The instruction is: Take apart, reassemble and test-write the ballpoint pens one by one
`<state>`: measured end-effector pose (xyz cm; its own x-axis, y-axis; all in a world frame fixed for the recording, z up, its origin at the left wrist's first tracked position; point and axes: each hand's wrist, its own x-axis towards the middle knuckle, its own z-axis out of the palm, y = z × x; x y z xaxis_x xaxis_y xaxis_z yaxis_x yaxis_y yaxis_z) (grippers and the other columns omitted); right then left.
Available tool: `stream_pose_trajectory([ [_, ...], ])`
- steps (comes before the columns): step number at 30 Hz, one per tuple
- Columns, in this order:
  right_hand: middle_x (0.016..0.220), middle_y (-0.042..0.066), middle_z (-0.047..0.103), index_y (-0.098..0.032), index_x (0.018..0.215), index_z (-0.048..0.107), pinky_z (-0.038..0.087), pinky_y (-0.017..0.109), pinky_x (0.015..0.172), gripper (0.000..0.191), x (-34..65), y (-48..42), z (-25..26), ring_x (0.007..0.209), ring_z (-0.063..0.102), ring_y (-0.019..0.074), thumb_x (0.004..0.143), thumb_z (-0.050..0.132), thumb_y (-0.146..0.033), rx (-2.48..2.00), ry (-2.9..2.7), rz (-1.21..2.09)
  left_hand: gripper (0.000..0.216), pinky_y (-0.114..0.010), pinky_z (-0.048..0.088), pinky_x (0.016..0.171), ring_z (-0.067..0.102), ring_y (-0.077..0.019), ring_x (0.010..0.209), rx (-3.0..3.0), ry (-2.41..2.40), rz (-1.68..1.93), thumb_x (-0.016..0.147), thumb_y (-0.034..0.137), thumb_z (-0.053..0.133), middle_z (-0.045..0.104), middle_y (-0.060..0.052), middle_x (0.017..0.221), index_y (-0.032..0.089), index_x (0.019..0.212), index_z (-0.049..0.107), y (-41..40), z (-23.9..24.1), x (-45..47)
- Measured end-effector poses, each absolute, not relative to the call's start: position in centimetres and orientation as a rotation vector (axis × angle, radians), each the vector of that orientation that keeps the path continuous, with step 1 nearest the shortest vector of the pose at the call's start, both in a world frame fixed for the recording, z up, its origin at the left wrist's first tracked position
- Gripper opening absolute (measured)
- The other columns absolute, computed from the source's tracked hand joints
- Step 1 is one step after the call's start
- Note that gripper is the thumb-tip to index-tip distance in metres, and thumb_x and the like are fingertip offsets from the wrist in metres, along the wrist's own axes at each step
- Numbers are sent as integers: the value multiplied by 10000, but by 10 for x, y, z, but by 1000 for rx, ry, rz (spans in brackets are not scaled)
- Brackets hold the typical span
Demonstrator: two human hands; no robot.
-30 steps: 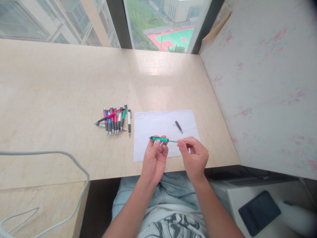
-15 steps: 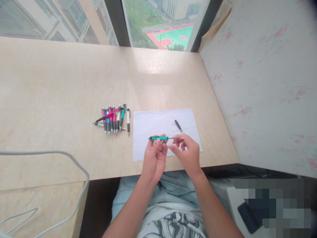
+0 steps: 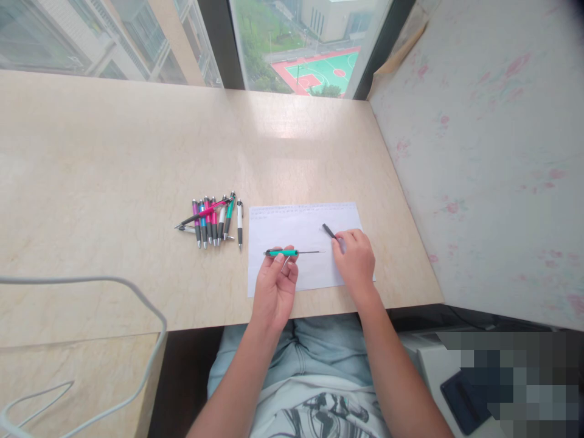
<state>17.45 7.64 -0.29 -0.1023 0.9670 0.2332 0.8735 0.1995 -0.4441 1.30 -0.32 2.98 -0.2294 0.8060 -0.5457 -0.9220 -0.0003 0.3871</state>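
My left hand [image 3: 277,286] is closed on the teal barrel [image 3: 288,252] of a ballpoint pen. A thin refill [image 3: 310,252] sticks out of the barrel's right end, its tip bare. My right hand [image 3: 354,258] rests over the paper [image 3: 310,274], its fingertips pinched at the lower end of the pen's black grip section [image 3: 328,230]. That end is partly hidden by the fingers. Small writing runs along the top of the sheet.
Several pens [image 3: 210,222] lie side by side left of the paper, with a pink one across them. A white pen [image 3: 239,225] lies nearest the sheet. A grey cable [image 3: 132,291] curves over the table's left. A patterned wall [image 3: 479,170] rises at the right.
My right hand has left the refill and moved right and up to the black grip section. My left hand has shifted slightly left with the teal barrel.
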Motion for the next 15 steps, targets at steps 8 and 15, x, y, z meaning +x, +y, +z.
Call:
stream_pose_trajectory([
  [8, 819, 56, 715, -184, 932, 713, 532, 326, 650, 245, 202, 62, 26, 740, 665, 196, 835, 638, -396, -1574, -1536, 913, 196, -161, 534, 710, 666, -104, 886, -111, 885, 1620, 766, 113, 734, 700, -46, 1036, 184, 936, 668, -2, 28, 12],
  [15, 829, 31, 725, -213, 945, 739, 559, 321, 686, 203, 220, 45, 45, 752, 672, 177, 784, 728, -336, -1462, -1460, 1112, 209, -163, 528, 718, 673, -111, 896, -58, 932, 1625, 764, 137, 742, 707, -57, 1034, 185, 949, 658, -3, 25, 14],
])
